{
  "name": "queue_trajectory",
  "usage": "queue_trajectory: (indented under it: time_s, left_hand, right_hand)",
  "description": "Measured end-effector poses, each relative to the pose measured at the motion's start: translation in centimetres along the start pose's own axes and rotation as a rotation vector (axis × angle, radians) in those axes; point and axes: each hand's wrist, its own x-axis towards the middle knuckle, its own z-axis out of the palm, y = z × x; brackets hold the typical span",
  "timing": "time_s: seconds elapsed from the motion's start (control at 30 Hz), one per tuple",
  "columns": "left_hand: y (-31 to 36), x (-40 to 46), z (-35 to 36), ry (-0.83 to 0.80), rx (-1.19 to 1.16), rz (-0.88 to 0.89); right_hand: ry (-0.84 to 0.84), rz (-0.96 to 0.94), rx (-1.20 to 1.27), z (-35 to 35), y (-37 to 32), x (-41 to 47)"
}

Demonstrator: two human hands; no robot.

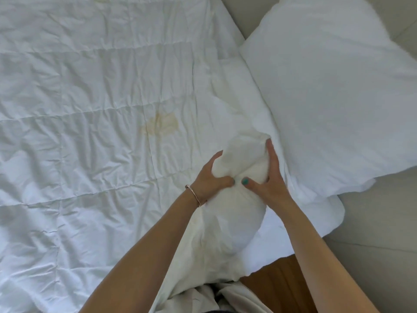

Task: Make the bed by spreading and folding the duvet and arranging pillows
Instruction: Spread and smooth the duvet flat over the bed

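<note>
Both hands squeezing a bunched duvet edge.
The left hand and right hand clasp the rolled white quilted duvet between them, beside a plump white pillow.

Two pillows, one duvet, two hands, one bracelet

The duvet was white, stitched in large squares, and had a yellowish-brown stain near its middle. The big pillow was plain white. The thumbnail of the right hand was painted teal. On the left wrist was a rose-gold bracelet. The floor looked orange-brown.
</note>
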Motion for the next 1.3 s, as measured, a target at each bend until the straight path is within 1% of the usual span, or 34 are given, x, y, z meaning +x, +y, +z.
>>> queue_trajectory:
  time_s: [0.13,0.2,0.27,0.33,0.37,0.43,0.5,0.53,0.57,0.6,0.63,0.7,0.73,0.8,0.83,0.87,0.9,0.93,1.0,1.03,1.07,1.1,1.13,1.17,1.2,1.23,1.3]
  left_hand:
    - [2.9,0.1,5.7,-0.076,-0.048,0.033]
    - [3.8,0.5,9.1,-0.116,-0.028,0.059]
    - [4.8,1.0,12.6,-0.181,0.016,0.096]
    - [5.6,1.6,15.8,-0.257,0.124,0.146]
    - [5.8,2.0,17.1,-0.295,0.191,0.159]
    - [4.7,3.0,19.5,-0.357,0.351,0.145]
    - [2.7,3.3,21.6,-0.426,0.543,0.111]
    - [1.7,3.2,22.3,-0.458,0.607,0.087]
    - [0.7,2.9,22.8,-0.471,0.625,0.061]
    - [-0.1,2.3,23.1,-0.464,0.596,0.043]
    - [-1.0,1.8,23.1,-0.436,0.527,0.041]
    - [-2.1,0.7,22.9,-0.346,0.397,0.029]
    - [-2.6,0.4,22.8,-0.314,0.372,0.023]
    - [-2.5,0.1,22.8,-0.312,0.389,0.06]
    - [-2.3,0.1,22.9,-0.33,0.431,0.101]
    - [-1.9,0.0,23.2,-0.356,0.475,0.155]
    - [-1.7,-0.2,23.5,-0.375,0.5,0.202]
    - [-1.5,-0.3,23.8,-0.369,0.485,0.23]
    - [-1.0,-0.8,24.3,-0.281,0.379,0.248]
    - [-0.9,-0.9,24.4,-0.219,0.345,0.281]
    - [-0.9,-1.1,24.3,-0.169,0.373,0.322]
    - [-0.9,-1.1,24.1,-0.15,0.482,0.347]
    - [-1.3,-0.9,23.8,-0.164,0.648,0.331]
    - [-1.8,-0.7,23.5,-0.189,0.821,0.276]
    - [-2.2,-0.6,23.2,-0.202,0.946,0.201]
    - [-2.6,-0.5,22.9,-0.184,1.001,0.128]
    - [-3.2,-0.4,22.1,-0.056,0.978,0.025]
  right_hand:
    - [0.131,-0.089,-0.056,-5.2,-1.6,-2.1]
    - [0.185,-0.12,-0.097,-7.8,-1.6,-3.5]
    - [0.237,-0.124,-0.069,-10.7,-1.1,-4.7]
    - [0.266,-0.113,-0.004,-13.4,-0.1,-5.3]
    - [0.269,-0.087,0.021,-14.6,0.8,-5.4]
    - [0.244,0.008,-0.024,-16.1,3.6,-5.2]
    - [0.26,0.173,-0.145,-17.1,7.0,-5.0]
    - [0.295,0.257,-0.187,-17.5,8.4,-5.0]
    - [0.323,0.323,-0.213,-17.8,9.4,-5.2]
    - [0.345,0.366,-0.218,-17.9,10.2,-5.6]
    - [0.357,0.368,-0.238,-18.0,10.4,-6.2]
    - [0.365,0.244,-0.374,-17.9,9.9,-7.9]
    - [0.342,0.152,-0.53,-17.9,10.0,-8.5]
    - [0.216,-0.001,-0.867,-18.2,10.0,-9.6]
    - [0.108,-0.039,-0.936,-18.5,10.0,-9.8]
    - [0.01,-0.054,-0.907,-18.7,10.0,-9.9]
    - [-0.049,-0.036,-0.81,-18.9,10.0,-10.0]
    - [-0.056,-0.006,-0.678,-19.0,10.0,-9.7]
    - [-0.002,0.077,-0.488,-19.4,9.9,-9.0]
    - [0.037,0.083,-0.463,-19.5,9.9,-8.6]
    - [0.079,0.075,-0.467,-19.7,10.0,-8.2]
    - [0.126,0.061,-0.477,-19.7,10.0,-7.9]
    - [0.174,0.045,-0.466,-19.7,9.8,-7.8]
    - [0.22,0.025,-0.425,-19.7,9.7,-7.7]
    - [0.258,0.0,-0.363,-19.7,9.4,-7.6]
    - [0.302,-0.017,-0.298,-19.7,9.2,-7.5]
    - [0.401,-0.017,-0.189,-20.1,9.3,-7.1]
